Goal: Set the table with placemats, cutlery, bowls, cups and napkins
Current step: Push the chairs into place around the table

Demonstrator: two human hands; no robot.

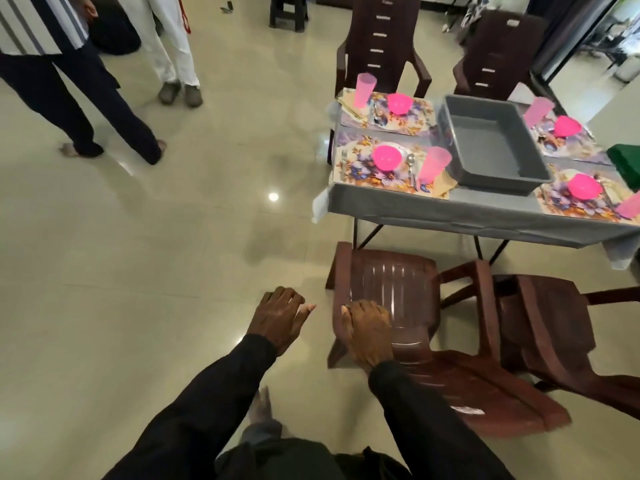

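The table [450, 209] under a grey cloth stands at the right. Several floral placemats [360, 168] lie on it, each with a pink bowl [386, 157] and a pink cup [433, 164]. Cutlery [410, 166] lies beside the near-left bowl, and a beige napkin [445, 183] sits under its cup. An empty grey tub [491, 143] sits in the table's middle. My left hand [280, 317] hovers over the floor with loosely curled fingers, holding nothing. My right hand [367, 330] rests on the left armrest of a brown plastic chair [398, 292].
A second brown chair [550, 327] stands to the right of the first, and two more [381, 46] stand behind the table. Two people's legs [104, 109] are at the far left. A dark stool [287, 12] stands at the back. A green object [627, 164] sits at the table's right edge.
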